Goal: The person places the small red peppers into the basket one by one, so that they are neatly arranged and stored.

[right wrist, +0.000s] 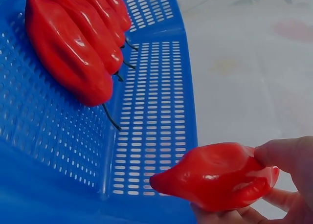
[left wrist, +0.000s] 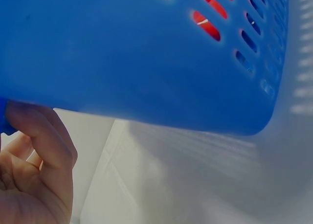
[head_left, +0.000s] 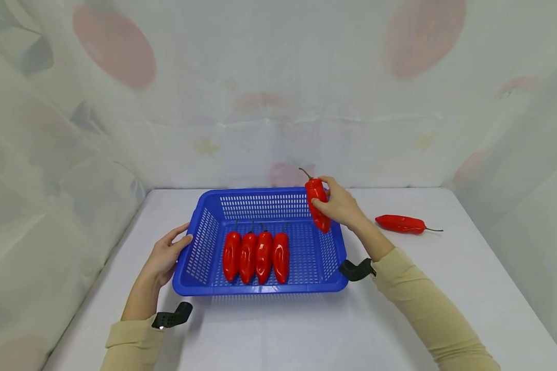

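Observation:
A blue plastic basket [head_left: 306,257] with slotted walls stands on the white table, and several red peppers [head_left: 248,257] lie side by side in its left and middle part, stems toward the back. My left hand [head_left: 164,255] grips the basket's left rim, thumb on top; the left wrist view shows curled fingers [left wrist: 49,141] under the rim. Between thumb and fingers, my right hand [head_left: 341,203] holds another red pepper [head_left: 316,203] above the basket's back right corner, stem up. In the right wrist view this held pepper [right wrist: 215,175] points its tip toward the basket wall.
One more red pepper [head_left: 400,224] lies on the white table [head_left: 445,278] right of the basket, its stem pointing right. A pale patterned curtain [head_left: 278,103] hangs behind the table and along both sides.

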`<state>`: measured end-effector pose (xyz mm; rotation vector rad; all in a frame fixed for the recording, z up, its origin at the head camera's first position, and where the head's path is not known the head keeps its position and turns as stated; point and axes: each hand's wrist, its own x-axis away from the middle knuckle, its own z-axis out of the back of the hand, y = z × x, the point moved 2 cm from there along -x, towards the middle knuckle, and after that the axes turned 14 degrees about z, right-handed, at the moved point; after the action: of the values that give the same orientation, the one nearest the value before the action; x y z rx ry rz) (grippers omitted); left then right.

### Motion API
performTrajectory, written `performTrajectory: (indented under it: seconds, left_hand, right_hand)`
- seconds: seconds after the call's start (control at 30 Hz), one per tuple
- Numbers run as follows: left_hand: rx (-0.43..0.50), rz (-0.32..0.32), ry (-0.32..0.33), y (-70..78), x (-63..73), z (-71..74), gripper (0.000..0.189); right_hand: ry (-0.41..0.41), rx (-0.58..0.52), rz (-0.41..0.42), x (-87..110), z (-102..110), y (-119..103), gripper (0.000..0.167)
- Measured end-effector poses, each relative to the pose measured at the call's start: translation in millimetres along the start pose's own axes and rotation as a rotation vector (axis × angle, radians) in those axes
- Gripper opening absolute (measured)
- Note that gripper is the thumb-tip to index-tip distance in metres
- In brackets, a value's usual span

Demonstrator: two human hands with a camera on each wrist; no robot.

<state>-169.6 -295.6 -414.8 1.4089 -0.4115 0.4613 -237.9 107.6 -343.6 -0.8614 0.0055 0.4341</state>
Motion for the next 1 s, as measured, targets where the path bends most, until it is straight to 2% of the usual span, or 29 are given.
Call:
performTrajectory:
  seconds: [0.5, 0.87, 1.0]
  left_hand:
    - [0.009, 0.002, 0.000, 0.6, 0.5, -0.4, 0.065]
    - [0.006, 0.002, 0.006, 0.1, 0.6, -0.2, 0.064]
    - [0.006, 0.003, 0.006, -0.6, 0.0, 0.2, 0.064]
  right_hand:
    - [-0.085, -0.045, -0.091, -4.7, -20, -1, 0.064]
    - [-0.135, -0.040, -0.167, -5.1, -37, 4, 0.063]
    - [-0.156, -0.053, -0.170, -5.0, -42, 4, 0.063]
